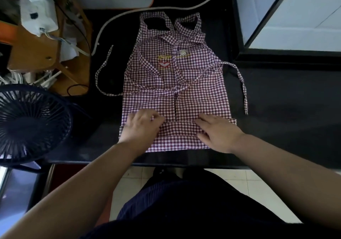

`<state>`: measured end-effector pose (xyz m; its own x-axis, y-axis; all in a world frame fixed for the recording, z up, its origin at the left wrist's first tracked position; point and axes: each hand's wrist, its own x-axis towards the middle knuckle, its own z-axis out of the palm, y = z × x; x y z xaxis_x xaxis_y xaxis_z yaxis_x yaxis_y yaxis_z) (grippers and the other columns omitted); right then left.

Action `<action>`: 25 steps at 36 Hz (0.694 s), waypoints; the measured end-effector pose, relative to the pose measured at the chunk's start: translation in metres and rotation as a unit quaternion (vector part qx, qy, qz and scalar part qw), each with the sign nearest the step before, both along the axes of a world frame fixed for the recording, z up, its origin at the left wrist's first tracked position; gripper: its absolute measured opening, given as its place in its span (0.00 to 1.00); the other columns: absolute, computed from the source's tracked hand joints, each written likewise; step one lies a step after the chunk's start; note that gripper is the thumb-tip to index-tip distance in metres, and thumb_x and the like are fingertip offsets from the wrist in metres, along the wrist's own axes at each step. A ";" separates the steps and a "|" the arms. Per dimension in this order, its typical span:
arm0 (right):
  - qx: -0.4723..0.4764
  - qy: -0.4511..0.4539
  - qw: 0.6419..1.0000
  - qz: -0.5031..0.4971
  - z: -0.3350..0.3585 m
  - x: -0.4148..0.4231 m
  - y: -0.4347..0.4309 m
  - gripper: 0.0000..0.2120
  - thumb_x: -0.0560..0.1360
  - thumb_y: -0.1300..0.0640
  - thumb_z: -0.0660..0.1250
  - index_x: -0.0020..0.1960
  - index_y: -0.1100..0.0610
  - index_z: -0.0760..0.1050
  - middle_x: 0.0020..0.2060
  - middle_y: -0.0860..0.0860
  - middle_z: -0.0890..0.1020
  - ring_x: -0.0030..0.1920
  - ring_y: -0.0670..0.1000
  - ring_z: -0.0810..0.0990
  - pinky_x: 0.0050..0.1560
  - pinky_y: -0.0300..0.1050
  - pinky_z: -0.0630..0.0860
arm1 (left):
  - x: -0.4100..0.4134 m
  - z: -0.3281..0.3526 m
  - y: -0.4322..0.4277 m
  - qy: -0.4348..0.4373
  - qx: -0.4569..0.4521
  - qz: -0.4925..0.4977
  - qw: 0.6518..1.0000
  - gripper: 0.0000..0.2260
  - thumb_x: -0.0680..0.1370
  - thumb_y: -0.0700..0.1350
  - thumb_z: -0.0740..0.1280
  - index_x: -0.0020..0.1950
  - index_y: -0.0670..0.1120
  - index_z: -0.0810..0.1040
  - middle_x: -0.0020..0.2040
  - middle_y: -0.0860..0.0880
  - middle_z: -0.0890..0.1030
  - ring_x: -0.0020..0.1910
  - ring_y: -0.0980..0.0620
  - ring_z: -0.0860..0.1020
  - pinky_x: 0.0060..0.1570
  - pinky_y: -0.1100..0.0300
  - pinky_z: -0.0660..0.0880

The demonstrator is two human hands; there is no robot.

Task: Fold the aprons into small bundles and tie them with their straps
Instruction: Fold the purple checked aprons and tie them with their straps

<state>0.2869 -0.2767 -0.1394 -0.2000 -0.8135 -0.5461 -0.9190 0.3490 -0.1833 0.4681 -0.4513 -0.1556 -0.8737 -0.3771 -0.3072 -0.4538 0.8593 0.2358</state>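
Checked apron lies spread on the black counter, bib away from the person, both sides folded in towards the middle, and the bottom hem is turned up into a narrow band at the near edge. Left hand and right hand are down on that band, fingers stretched out flat and pressing the cloth, not clutching it. This is thin, light cotton by the look of it: soft, no stiffness, so it should crease wherever it's pressed and spring loose once let go. Best hold, I'd say, is at the two ends of the turned-up band, rolling evenly. The left strap loops out over the counter, the right strap trails down the other side, both free for tying, and likely to snag if rolled in
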 end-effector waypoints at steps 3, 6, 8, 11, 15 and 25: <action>0.059 0.012 0.998 0.013 -0.003 0.005 0.010 0.44 0.74 0.30 0.54 0.78 0.52 0.41 0.78 0.53 0.40 0.77 0.56 0.43 0.75 0.50 0.39 | 0.011 -0.010 0.010 0.028 0.058 -0.068 0.996 0.22 0.77 0.49 0.61 0.71 0.54 0.69 0.67 0.48 0.73 0.63 0.41 0.73 0.61 0.42 0.72; 0.070 0.024 0.997 0.014 -0.006 0.010 0.014 0.51 0.69 0.29 0.62 0.78 0.52 0.40 0.77 0.54 0.40 0.77 0.57 0.42 0.75 0.51 0.38 | 0.019 -0.007 0.016 -0.092 0.057 -0.075 0.991 0.43 0.68 0.72 0.44 0.79 0.52 0.50 0.77 0.53 0.54 0.75 0.49 0.55 0.74 0.48 0.52; 0.037 0.021 0.999 0.005 -0.004 0.010 0.012 0.46 0.72 0.33 0.62 0.78 0.54 0.46 0.77 0.55 0.48 0.76 0.57 0.50 0.75 0.51 0.43 | 0.020 -0.003 0.018 -0.135 0.019 -0.123 0.983 0.49 0.66 0.75 0.53 0.79 0.52 0.42 0.77 0.54 0.46 0.76 0.50 0.49 0.74 0.50 0.45; 0.000 -0.016 1.000 -0.020 0.003 0.007 0.006 0.34 0.76 0.40 0.60 0.76 0.54 0.58 0.70 0.53 0.64 0.68 0.55 0.65 0.72 0.48 0.58 | 0.015 0.007 0.016 -0.123 0.023 -0.106 0.986 0.47 0.69 0.66 0.69 0.79 0.51 0.48 0.75 0.49 0.49 0.73 0.47 0.55 0.73 0.49 0.54; 0.011 -0.086 0.994 -0.073 0.018 -0.011 -0.009 0.20 0.77 0.42 0.58 0.59 0.54 0.76 0.51 0.50 0.79 0.52 0.52 0.77 0.54 0.45 0.74 | -0.005 0.024 -0.003 -0.114 0.117 -0.072 0.984 0.27 0.71 0.50 0.71 0.69 0.50 0.71 0.63 0.50 0.68 0.60 0.50 0.70 0.57 0.59 0.70; 0.060 0.016 0.992 -0.106 0.035 -0.043 -0.034 0.18 0.81 0.44 0.56 0.66 0.50 0.70 0.59 0.51 0.77 0.55 0.51 0.76 0.51 0.45 0.71 | -0.023 0.027 -0.065 -0.163 0.155 0.069 0.972 0.28 0.78 0.65 0.55 0.65 0.45 0.74 0.66 0.45 0.75 0.63 0.45 0.73 0.62 0.57 0.68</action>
